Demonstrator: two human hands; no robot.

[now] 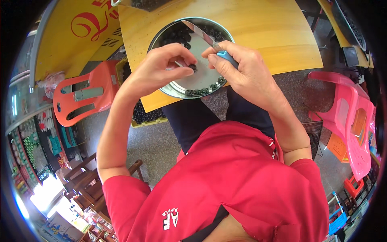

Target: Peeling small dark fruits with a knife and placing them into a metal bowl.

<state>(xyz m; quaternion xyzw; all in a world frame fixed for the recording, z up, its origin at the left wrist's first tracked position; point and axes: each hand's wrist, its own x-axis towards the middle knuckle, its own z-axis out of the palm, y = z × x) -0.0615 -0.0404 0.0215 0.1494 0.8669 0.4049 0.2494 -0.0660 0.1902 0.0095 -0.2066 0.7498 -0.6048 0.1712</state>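
A round, shallow metal pan (201, 80) rests at the near edge of the wooden table. Small black roundish pieces (177, 37) are heaped along its far side, and several others (197, 92) lie in a curved row by the near rim. Over the pan's left half, my left hand (161, 66) pinches one small black piece (193, 67) between thumb and fingertips; its exact kind is unclear. My right hand (244, 66) grips the blue handle of a knife (227, 58). The blade slants up and left above the pan, apart from the held piece.
The yellow table (278, 44) extends beyond the pan. Beneath its left part sits a yellow crate (150, 123) of dark pieces. An orange plastic chair (86, 97) stands left, a pink one (346, 115) right. Another dark-filled tray (350, 24) is at the far right.
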